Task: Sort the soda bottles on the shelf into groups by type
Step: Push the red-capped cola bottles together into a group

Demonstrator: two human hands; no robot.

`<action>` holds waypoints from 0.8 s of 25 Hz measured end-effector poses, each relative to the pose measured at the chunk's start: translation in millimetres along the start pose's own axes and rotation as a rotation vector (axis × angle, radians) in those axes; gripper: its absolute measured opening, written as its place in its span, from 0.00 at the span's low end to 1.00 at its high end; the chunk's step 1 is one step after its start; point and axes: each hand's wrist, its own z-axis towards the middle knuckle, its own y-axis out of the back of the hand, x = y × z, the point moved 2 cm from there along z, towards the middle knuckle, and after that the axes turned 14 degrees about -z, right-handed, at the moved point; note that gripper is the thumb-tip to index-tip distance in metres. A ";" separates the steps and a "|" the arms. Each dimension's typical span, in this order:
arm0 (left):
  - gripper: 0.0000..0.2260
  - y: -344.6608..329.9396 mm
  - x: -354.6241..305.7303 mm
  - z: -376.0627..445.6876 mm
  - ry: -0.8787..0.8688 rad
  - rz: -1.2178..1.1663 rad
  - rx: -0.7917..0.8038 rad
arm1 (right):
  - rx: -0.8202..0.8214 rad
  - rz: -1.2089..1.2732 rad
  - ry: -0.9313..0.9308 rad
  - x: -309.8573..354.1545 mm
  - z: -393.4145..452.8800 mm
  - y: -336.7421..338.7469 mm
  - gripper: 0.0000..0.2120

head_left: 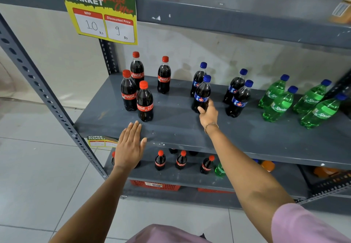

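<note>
On the grey middle shelf (178,128) several red-capped Coca-Cola bottles (144,101) stand at the left. Several blue-capped dark cola bottles (238,98) stand in the middle. Several green Sprite bottles (278,104) stand at the right. My right hand (208,112) is wrapped around the base of the front-left blue-capped cola bottle (202,92), which stands upright on the shelf. My left hand (130,146) rests flat and open on the shelf's front edge, just in front of the Coca-Cola bottles, holding nothing.
A price sign (100,9) hangs from the upper shelf (237,18). The lower shelf (180,177) holds more red-capped cola bottles (160,160), a green one and orange ones. Red baskets (154,184) sit beneath. A perforated steel upright (45,98) runs down the left.
</note>
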 end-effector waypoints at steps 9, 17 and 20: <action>0.29 12.0 18.8 2.3 -0.013 0.019 0.017 | -0.260 0.130 -0.067 15.8 -56.2 -24.0 0.10; 0.30 14.3 18.5 -0.6 0.011 0.056 0.026 | 0.384 0.099 0.235 88.6 -79.6 -81.5 0.28; 0.30 15.5 18.8 -0.7 0.015 0.077 0.028 | 0.331 0.071 0.278 99.9 -77.5 -90.3 0.26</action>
